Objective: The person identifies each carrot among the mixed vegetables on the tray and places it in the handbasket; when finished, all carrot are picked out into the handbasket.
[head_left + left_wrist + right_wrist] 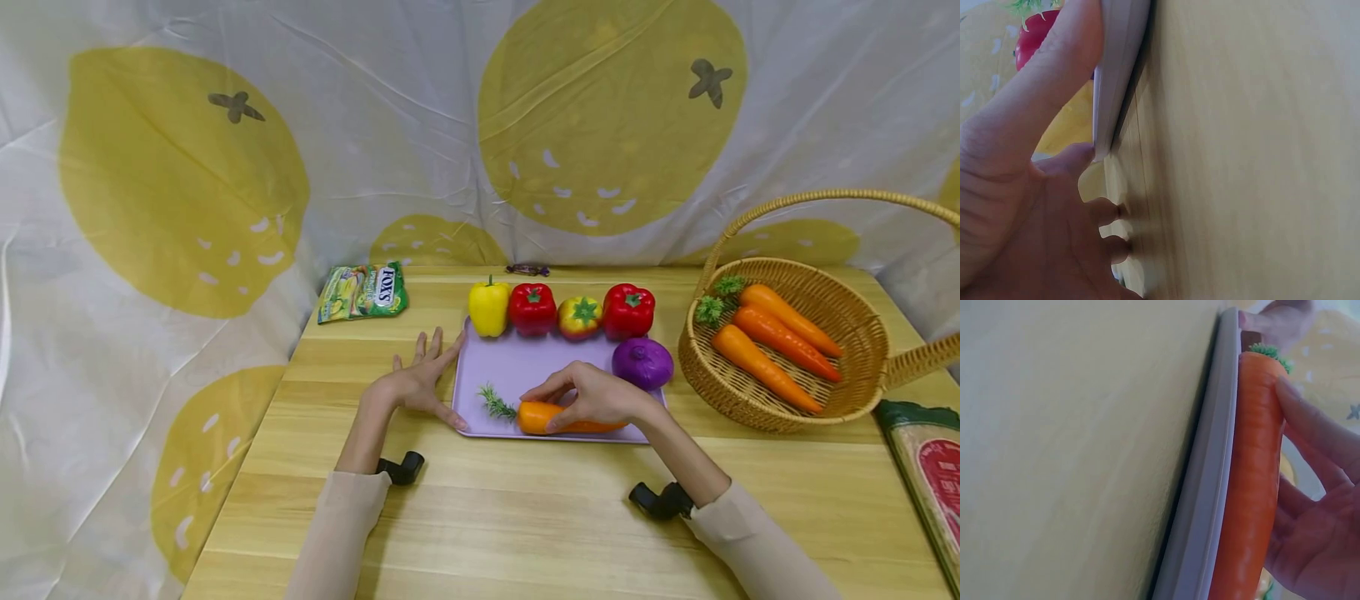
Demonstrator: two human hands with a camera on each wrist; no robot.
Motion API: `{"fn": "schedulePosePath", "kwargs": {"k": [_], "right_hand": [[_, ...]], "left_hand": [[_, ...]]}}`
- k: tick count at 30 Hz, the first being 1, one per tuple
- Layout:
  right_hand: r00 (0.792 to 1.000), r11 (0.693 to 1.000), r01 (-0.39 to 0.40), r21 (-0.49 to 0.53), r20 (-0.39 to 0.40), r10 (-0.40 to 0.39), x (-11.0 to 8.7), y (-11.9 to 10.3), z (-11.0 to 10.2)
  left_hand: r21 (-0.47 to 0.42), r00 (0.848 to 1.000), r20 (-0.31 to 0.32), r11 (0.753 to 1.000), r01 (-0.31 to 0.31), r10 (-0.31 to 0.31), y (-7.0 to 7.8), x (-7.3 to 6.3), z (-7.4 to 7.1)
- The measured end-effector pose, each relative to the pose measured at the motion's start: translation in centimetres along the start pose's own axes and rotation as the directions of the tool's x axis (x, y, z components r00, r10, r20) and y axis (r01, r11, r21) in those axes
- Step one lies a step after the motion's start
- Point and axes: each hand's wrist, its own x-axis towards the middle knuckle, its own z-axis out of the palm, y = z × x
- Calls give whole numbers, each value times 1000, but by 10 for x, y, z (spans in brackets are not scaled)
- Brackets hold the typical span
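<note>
My right hand (603, 398) holds an orange carrot (534, 417) between thumb and fingers. The carrot lies along the near edge of a lilac tray (498, 358), its green top pointing left. In the right wrist view the carrot (1252, 456) sits just inside the tray's rim (1210, 469). My left hand (411, 385) is spread at the tray's left end, thumb and index finger touching the edge. Along the tray's far side stand a yellow pepper (489, 310), a red pepper (532, 310), a red-yellow fruit or vegetable (581, 318) and another red pepper (628, 312). A purple onion (642, 363) sits at the right.
A wicker basket (712, 375) with a tall handle stands to the right, three carrots (767, 368) inside. A green FOX'S packet (363, 292) lies at the back left. Behind the peppers is a small wrapped sweet (527, 270). A rice-like bag (930, 467) lies at the right edge.
</note>
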Motion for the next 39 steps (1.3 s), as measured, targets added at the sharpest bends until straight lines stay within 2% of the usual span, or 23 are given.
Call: {"fn": "schedulePosePath", "kwargs": {"k": [13,24,28,33,35,39], "right_hand": [[1000,999,14,-39,1,-14,-6,0,-7],[997,997,-6,-78,-79,0,-28,-15,-36],[993,995,-7,-96,-122,-4,-41,-22,-53],[980,995,-43,-93,-198,24,-66,-34,-81],[972,994,-67,-82,-229,46,-77,-38,-93],[949,984,-108,-139,-311,60,-99,-42,-115]], "left_hand": [[4,1000,-7,1000,-3,3,-1,0,1],[0,1000,-9,1000,-2,2,-1,0,1],[0,1000,-11,1000,-4,4,0,0,0],[3,1000,-10,1000,-5,5,0,0,0],[6,1000,-9,1000,-5,5,0,0,0],[9,1000,-7,1000,-5,5,0,0,-1]]}}
